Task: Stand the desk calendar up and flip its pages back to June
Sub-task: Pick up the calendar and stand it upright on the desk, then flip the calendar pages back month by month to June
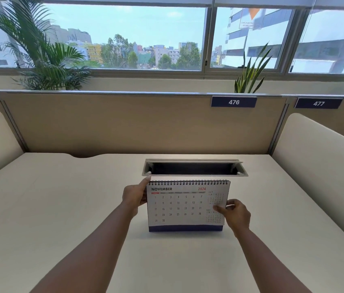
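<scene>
Calendar (184, 205) stands upright on the cream surface (61, 208), just near of the open cable tray (194, 168), its blue base touching the top. Its facing page reads NOVEMBER 2026, with wire binding along the upper edge. Left hand (134, 196) holds the calendar's left edge, index finger stretched up to the binding corner, its grip closed on that side. Right hand (235, 214) pinches the right edge of the page, thumb on the front over the small month grids. Label 476 (234, 102) hangs on the far partition.
</scene>
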Available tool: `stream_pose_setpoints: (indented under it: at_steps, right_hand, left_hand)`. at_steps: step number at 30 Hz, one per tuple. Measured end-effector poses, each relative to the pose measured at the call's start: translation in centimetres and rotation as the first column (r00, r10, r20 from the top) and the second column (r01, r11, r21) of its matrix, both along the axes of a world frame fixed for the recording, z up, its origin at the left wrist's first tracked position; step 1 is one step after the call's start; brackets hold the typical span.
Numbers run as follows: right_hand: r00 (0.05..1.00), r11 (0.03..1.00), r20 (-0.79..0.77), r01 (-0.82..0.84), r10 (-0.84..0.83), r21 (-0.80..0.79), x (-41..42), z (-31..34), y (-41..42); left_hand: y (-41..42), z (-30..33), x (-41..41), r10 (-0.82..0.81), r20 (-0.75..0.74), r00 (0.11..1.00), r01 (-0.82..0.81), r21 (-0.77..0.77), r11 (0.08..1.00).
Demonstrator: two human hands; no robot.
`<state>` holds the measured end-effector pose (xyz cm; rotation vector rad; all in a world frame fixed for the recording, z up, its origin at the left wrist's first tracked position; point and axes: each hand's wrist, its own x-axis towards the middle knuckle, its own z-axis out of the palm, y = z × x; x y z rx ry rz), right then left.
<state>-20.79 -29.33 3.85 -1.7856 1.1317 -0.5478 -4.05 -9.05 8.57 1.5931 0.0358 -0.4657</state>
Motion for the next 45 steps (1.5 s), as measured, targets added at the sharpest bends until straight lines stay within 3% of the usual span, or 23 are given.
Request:
stream_pose_setpoints:
  at_steps: [10,16,27,33,42,45]
  right_hand:
    - [0.981,0.992,-0.149,0.121,-0.126,-0.043,0.5,0.6,1.1]
    - [0.961,0.996,-0.261,0.082,-0.09,-0.042,0.4,1.5,1.4]
    - [0.94,0.995,-0.333,0.055,-0.081,-0.086,-1.0,2.5,1.8]
    - [0.96,0.997,-0.276,0.064,-0.052,0.034,-1.6,2.6,1.2]
    - [0.945,0.999,-0.323,0.044,-0.048,-0.019,-1.7,2.7,1.4]
    - [0.972,0.998,-0.232,0.05,-0.038,0.043,-1.9,2.7,1.3]
  left_hand:
    - [-0.5,0.6,0.6,-0.007,-0.047,0.999,0.007,0.001,1.0]
    - [-0.3,0.6,0.4,-0.017,-0.033,0.999,0.018,0.029,0.999]
    - [-0.3,0.4,0.1,0.026,-0.033,0.999,-0.025,0.032,0.999]
    - [-0.3,0.2,0.3,0.024,-0.037,0.999,-0.023,0.026,0.999]
    - [-0.1,0.3,0.5,0.01,-0.062,0.998,-0.009,0.016,1.0]
    - [-0.1,0.3,0.4,0.004,-0.059,0.998,-0.003,0.019,1.0]
